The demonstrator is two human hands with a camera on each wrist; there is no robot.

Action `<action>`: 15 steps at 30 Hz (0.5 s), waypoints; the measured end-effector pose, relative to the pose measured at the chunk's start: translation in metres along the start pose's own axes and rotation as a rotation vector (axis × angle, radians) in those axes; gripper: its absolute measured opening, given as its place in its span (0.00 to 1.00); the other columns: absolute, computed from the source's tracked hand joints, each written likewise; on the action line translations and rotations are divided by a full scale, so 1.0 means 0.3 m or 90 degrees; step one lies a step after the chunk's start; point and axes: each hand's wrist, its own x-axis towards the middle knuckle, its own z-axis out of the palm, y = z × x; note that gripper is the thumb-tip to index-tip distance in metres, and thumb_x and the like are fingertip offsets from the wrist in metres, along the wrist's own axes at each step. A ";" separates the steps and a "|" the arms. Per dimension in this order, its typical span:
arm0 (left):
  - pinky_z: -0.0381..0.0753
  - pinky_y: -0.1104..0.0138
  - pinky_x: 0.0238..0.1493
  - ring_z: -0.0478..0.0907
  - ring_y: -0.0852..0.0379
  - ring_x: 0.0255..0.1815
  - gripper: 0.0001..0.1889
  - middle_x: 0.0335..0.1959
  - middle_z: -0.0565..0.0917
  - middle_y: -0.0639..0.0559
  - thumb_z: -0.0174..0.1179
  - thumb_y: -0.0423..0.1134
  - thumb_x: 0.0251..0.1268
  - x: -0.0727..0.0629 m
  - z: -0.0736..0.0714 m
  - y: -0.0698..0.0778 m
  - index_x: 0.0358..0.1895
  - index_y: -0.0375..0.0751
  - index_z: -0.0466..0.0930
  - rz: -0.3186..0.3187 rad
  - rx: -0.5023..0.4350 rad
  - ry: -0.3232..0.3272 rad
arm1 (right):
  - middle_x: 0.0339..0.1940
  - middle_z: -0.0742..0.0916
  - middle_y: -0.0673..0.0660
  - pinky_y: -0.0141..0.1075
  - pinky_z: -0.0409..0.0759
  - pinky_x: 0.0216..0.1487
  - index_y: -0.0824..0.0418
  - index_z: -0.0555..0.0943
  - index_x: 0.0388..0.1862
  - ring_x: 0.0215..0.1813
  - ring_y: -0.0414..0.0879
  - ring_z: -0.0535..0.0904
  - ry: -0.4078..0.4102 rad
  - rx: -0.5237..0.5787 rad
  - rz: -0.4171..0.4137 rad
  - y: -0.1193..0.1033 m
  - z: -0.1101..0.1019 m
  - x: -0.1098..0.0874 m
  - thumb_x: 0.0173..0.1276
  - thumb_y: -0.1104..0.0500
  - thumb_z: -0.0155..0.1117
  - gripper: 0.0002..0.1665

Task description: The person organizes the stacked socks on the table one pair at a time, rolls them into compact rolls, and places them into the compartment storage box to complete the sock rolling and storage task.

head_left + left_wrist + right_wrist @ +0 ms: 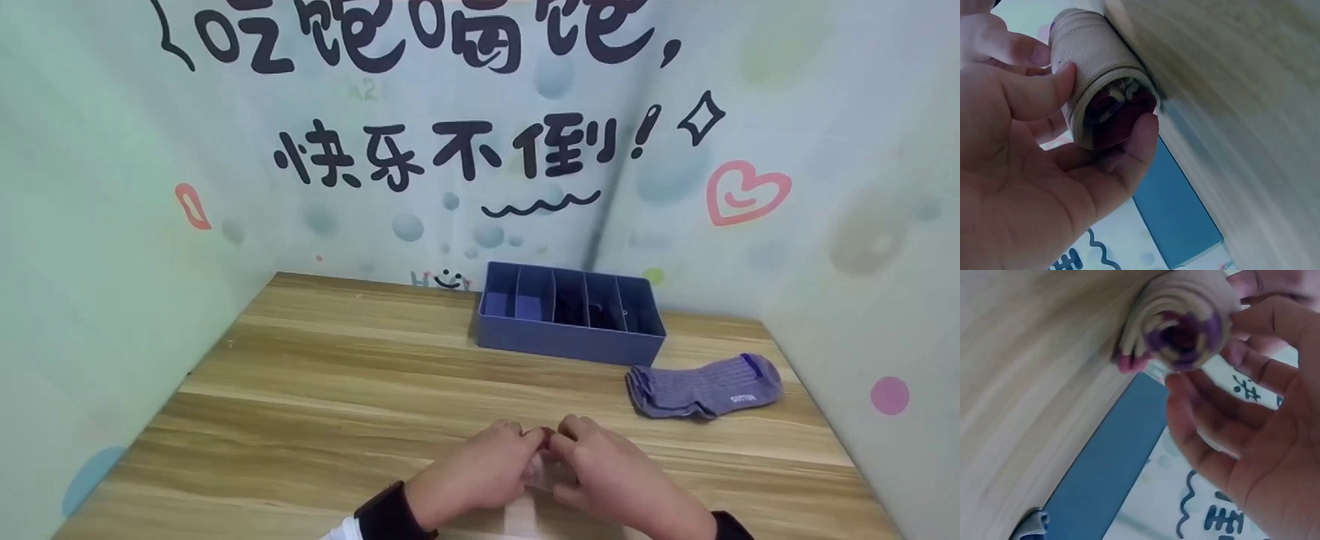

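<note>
Both hands meet near the table's front, around a beige rolled-up sock point(541, 475) mostly hidden between them in the head view. In the left wrist view, the left hand point(480, 466) grips one end of the rolled sock point(1095, 48), thumb on its outside and a fingertip at the rim of its dark red opening. From the other side, the right hand point(607, 474) holds the same roll; its spiral end point(1185, 332) shows purple and dark red inside the beige layers. A pink edge point(1130, 363) sticks out below the spiral.
A blue divided storage box point(566, 339) stands at the back of the wooden table point(322, 390), with dark items in its right compartments. Folded grey-purple socks point(701, 390) lie to its front right. Printed cloth walls point(450, 225) border the table at the back and sides.
</note>
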 end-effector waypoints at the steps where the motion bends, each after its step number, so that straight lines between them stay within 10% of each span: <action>1: 0.84 0.64 0.55 0.81 0.53 0.52 0.35 0.51 0.86 0.43 0.69 0.38 0.62 0.002 0.000 -0.001 0.74 0.46 0.73 -0.005 -0.011 0.000 | 0.41 0.83 0.50 0.36 0.82 0.37 0.57 0.85 0.45 0.40 0.42 0.79 0.000 -0.011 0.001 -0.003 -0.001 0.001 0.60 0.53 0.82 0.18; 15: 0.85 0.56 0.43 0.87 0.45 0.45 0.17 0.47 0.89 0.37 0.53 0.49 0.84 0.018 0.016 -0.017 0.60 0.41 0.74 -0.130 -0.225 -0.001 | 0.37 0.86 0.52 0.34 0.79 0.39 0.63 0.86 0.37 0.38 0.39 0.77 -0.087 0.248 0.127 0.068 0.011 0.030 0.64 0.56 0.72 0.11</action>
